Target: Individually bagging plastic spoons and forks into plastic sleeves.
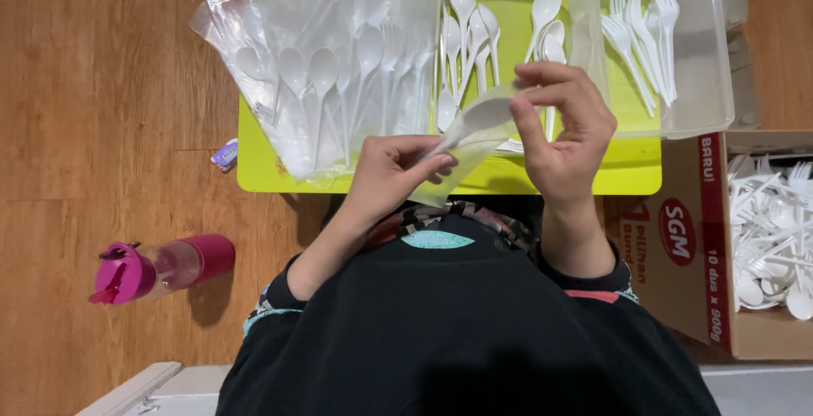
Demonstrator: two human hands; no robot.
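Closest to you, your left hand (391, 172) pinches the handle end of a white plastic spoon (474, 119), its grip closed on it, just in front of the lime-green tabletop (627, 174). Your right hand (561, 124) is above the tabletop's near edge, its grip closed narrowly on the top of a small clear bag (464, 158) that wraps the spoon. On the tabletop's left part lies a pile of clear bags with spoons inside (326, 60). Loose white spoons (464, 39) lie at its middle, and a clear tub (711, 85) with white forks (644, 35) sits on its right. Right of the tabletop stands a cardboard box (703, 246) of cutlery; left, on the floor, lies a pink bottle (161, 268).
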